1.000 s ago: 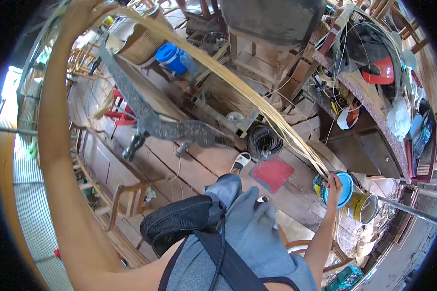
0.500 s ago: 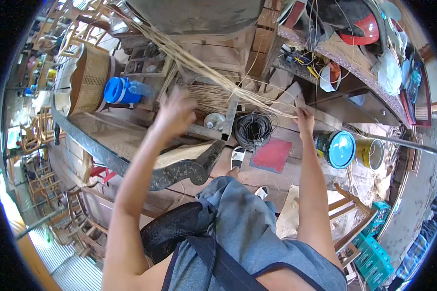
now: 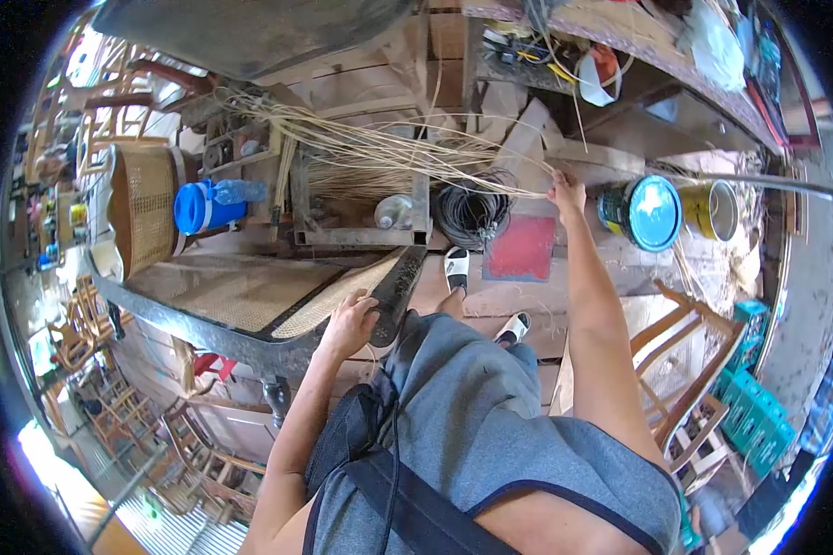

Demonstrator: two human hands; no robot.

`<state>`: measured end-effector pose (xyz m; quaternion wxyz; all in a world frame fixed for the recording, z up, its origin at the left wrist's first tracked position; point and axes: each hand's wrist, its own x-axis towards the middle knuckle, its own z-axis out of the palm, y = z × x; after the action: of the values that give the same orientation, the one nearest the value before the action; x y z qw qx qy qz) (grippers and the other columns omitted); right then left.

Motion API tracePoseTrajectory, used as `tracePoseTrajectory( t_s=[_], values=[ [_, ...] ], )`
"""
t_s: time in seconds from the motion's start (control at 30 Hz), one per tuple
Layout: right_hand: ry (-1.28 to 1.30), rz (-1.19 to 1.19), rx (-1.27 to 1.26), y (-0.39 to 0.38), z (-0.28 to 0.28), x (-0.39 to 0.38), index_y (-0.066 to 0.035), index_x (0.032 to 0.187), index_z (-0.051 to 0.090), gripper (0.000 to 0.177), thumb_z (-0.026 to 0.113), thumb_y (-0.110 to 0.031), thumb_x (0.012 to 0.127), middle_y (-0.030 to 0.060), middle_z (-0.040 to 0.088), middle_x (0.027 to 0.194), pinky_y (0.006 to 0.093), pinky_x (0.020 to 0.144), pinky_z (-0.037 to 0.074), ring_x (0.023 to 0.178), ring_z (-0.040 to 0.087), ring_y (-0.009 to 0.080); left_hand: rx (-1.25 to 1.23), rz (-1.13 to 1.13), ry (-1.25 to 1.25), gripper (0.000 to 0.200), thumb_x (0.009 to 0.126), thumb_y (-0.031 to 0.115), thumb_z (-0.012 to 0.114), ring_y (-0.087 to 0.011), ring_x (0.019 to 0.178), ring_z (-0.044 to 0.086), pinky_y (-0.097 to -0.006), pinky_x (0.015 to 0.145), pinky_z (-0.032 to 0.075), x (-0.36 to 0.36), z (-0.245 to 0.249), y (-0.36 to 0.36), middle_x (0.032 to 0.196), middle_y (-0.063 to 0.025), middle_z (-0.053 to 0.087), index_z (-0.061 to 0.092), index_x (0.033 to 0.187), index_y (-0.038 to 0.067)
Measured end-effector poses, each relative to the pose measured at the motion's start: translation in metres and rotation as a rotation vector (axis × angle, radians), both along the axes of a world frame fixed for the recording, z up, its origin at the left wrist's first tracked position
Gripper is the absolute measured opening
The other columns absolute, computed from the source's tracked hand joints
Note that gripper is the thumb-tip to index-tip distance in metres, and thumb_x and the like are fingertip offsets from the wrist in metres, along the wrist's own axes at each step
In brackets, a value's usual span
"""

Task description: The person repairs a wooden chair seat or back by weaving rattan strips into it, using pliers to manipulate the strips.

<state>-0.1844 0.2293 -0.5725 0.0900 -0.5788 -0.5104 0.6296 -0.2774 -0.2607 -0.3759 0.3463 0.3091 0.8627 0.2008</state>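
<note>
My right hand is stretched out ahead and grips one end of a bundle of thin pale rattan strands. The strands run from that hand to the left and lie across a wooden crate. My left hand rests on the corner of a dark carved frame with a woven cane panel, close to my knee. It holds nothing, its fingers curled over the frame's edge.
A coil of black wire lies below the strands, with a red mat beside it. A blue-lidded can and a yellow can stand right. A blue jug sits left. Wooden chair frames crowd the right.
My left hand let go of the strands overhead, dropped and landed on the cane frame. The strands fell across the crate. My right hand kept hold and moved forward; the view tilted downward.
</note>
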Motion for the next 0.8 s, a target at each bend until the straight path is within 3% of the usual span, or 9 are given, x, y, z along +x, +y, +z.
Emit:
tracePoseTrajectory(
  t_s=[0.23,0.33,0.47,0.5,0.57,0.6,0.67,0.73,0.8],
  values=[
    [-0.134,0.172,0.766,0.037,-0.046,0.075,-0.009,0.131,0.055,0.046,0.063,-0.030,0.091,0.0007,0.060,0.078,0.0250,0.052,0.045,0.058,0.051,0.0067,0.034,-0.118,-0.023,0.026,0.085,0.011,0.062,-0.0395,0.111,0.056,-0.0421,0.095,0.046,0.000,0.003,0.028,0.122,-0.0208,0.056,0.064,0.109,0.002],
    [-0.173,0.286,0.446,-0.017,0.045,0.141,-0.004,0.109,0.063,0.031,0.059,-0.028,0.090,0.0179,0.068,0.091,0.0404,0.079,0.051,0.088,0.066,0.0309,0.080,-0.211,-0.030,0.026,0.085,0.012,0.061,-0.0388,0.109,0.057,-0.0418,0.094,0.046,0.007,-0.005,0.045,0.119,-0.0208,0.059,0.064,0.109,0.001],
    [-0.289,0.332,0.219,-0.123,0.016,0.302,-0.004,0.090,0.064,0.031,0.051,-0.032,0.093,0.0242,0.063,0.075,0.0487,0.064,0.048,0.071,0.065,0.0385,0.059,-0.361,-0.109,0.027,0.088,0.017,0.057,-0.0376,0.109,0.057,-0.0417,0.094,0.046,0.020,-0.005,0.078,0.114,-0.0203,0.062,0.064,0.107,0.001],
    [-0.496,0.392,0.189,-0.157,0.028,0.341,-0.003,0.087,0.064,0.027,0.049,-0.024,0.096,0.0051,0.060,0.065,0.0321,0.051,0.046,0.059,0.059,0.0150,0.070,-0.397,-0.108,0.027,0.088,0.017,0.057,-0.0376,0.109,0.057,-0.0417,0.094,0.046,0.024,-0.007,0.084,0.114,-0.0203,0.062,0.064,0.107,0.001],
    [-0.560,0.252,-0.191,-0.224,0.019,0.425,-0.001,0.086,0.064,0.027,0.048,-0.021,0.095,0.0105,0.065,0.074,0.0363,0.053,0.052,0.063,0.066,0.0190,-0.060,-0.500,-0.184,0.027,0.086,0.016,0.060,-0.0364,0.108,0.058,-0.0416,0.094,0.046,0.027,-0.014,0.100,0.110,-0.0204,0.063,0.064,0.107,0.000],
    [-0.474,0.686,0.193,-0.254,0.009,0.478,-0.001,0.084,0.063,0.023,0.049,-0.017,0.094,0.0095,0.064,0.073,0.0368,0.050,0.052,0.060,0.064,0.0189,-0.034,-0.537,-0.125,0.028,0.086,0.016,0.060,-0.0349,0.105,0.060,-0.0405,0.092,0.047,0.033,-0.017,0.108,0.109,-0.0201,0.064,0.063,0.108,0.000],
    [-0.563,0.541,0.007,-0.317,0.038,0.526,-0.002,0.083,0.060,0.016,0.052,-0.011,0.092,0.0068,0.061,0.072,0.0361,0.046,0.051,0.056,0.061,0.0180,-0.008,-0.638,-0.083,0.029,0.086,0.017,0.061,-0.0335,0.102,0.062,-0.0393,0.090,0.049,0.044,-0.016,0.115,0.108,-0.0199,0.065,0.063,0.110,0.000],
    [-0.623,-0.088,-0.511,-0.334,0.059,0.536,-0.003,0.082,0.059,0.013,0.053,-0.010,0.092,0.0051,0.059,0.071,0.0348,0.045,0.051,0.056,0.060,0.0173,-0.082,-0.564,-0.124,0.029,0.086,0.021,0.059,-0.0370,0.104,0.061,-0.0425,0.091,0.048,0.055,-0.014,0.134,0.110,-0.0204,0.065,0.064,0.108,0.002],
    [-0.357,-0.321,-0.629,-0.371,0.045,0.571,-0.001,0.109,0.062,0.024,0.051,-0.007,0.089,0.0063,0.059,0.075,0.0298,0.041,0.046,0.055,0.058,0.0177,-0.148,-0.603,-0.115,0.029,0.086,0.020,0.060,-0.0370,0.102,0.062,-0.0409,0.089,0.049,0.070,-0.010,0.148,0.108,-0.0203,0.066,0.064,0.108,0.002]
  ],
)
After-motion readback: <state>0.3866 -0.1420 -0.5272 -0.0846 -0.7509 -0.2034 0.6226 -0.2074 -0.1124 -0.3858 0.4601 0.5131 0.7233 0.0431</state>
